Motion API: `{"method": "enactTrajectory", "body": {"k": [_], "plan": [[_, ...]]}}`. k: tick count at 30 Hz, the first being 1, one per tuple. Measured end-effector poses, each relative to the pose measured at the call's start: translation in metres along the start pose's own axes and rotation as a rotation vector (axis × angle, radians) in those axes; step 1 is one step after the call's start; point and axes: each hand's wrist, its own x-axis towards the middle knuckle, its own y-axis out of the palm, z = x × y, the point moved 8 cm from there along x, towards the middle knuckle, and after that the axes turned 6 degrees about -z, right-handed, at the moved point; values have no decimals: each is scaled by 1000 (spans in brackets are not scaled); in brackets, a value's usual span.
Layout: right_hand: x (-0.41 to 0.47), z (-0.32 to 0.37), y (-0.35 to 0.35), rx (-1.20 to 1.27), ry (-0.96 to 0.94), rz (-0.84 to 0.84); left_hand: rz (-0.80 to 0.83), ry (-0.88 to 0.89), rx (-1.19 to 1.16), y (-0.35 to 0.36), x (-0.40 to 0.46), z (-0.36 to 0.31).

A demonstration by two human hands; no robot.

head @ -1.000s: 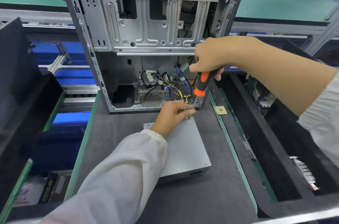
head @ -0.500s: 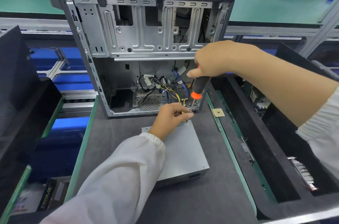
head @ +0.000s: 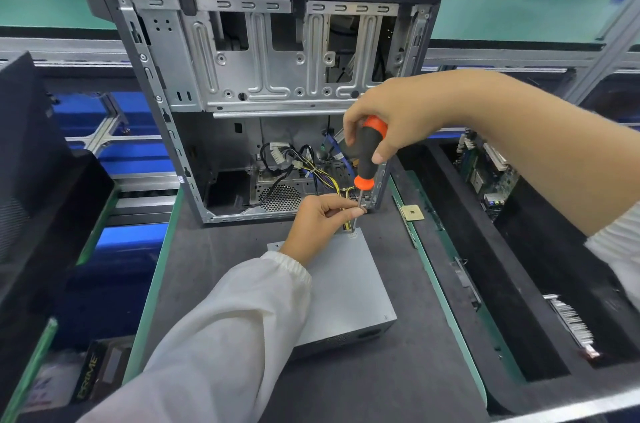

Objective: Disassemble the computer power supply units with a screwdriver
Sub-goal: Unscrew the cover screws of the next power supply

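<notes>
right hand [head: 398,118] gripping screwdriver [head: 366,159] upright | left hand [head: 322,218] pinching its shaft | grey power supply unit [head: 349,287] lying on mat before computer case [head: 263,83] | risk: tip slipping off corner screw if tilting

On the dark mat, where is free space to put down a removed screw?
Bare mat lies right of the power supply unit, up to the green edge strip. Another patch lies left of the unit, between it and the left green edge. It is crowded at the unit's far corner, where the left hand steadies the screwdriver that the right hand grips, near the computer case.
</notes>
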Motion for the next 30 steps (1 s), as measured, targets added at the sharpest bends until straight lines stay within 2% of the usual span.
{"method": "enactTrajectory", "body": {"k": [2,5,7,11,19,30], "plan": [[0,-8,2,71,50,-5,-3,3,-6,0,0,0],[2,-23,13,240,224,11,20,5,-9,4,-1,1],[5,-26,16,180,273,-27,29,9,6,5,-1,1],[8,-15,9,54,181,-169,6,19,-3,3,-1,-1],[5,-3,1,183,125,-229,9,-14,0,5,-2,3],[5,-12,6,167,165,-254,-23,5,-4,1,0,1]]}}
